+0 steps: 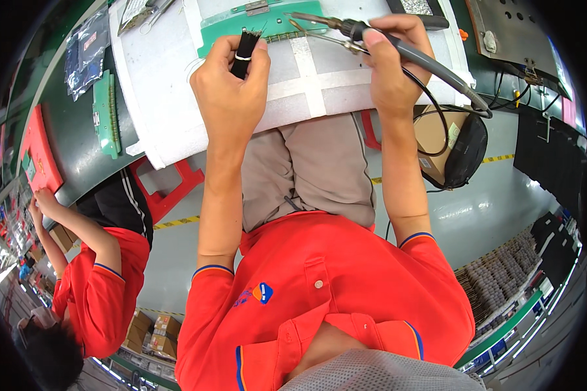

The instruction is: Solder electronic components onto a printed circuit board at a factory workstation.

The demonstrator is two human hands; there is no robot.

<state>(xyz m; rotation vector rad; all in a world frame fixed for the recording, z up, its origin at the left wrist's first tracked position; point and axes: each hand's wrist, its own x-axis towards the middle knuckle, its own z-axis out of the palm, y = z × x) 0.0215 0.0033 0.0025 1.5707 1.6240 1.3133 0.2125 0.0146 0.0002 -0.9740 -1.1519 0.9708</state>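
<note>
My left hand [231, 81] grips a bundle of thin black wires [246, 47] tied with a white band, its bare ends held at the edge of a green circuit board [222, 29]. My right hand [391, 58] holds a soldering iron [346, 27] with a grey handle and cable, along with a strand of solder wire; the iron's tip points left toward the wire ends. The board lies on a white foam pad [169, 111] crossed by strips of tape.
Another green circuit board [104, 111] and bagged parts [85, 52] lie on the dark bench to the left. A co-worker in a red shirt [98, 287] sits at my left by a red tray [39, 156]. A red stool [169, 189], a cardboard box [437, 137] and cables are below.
</note>
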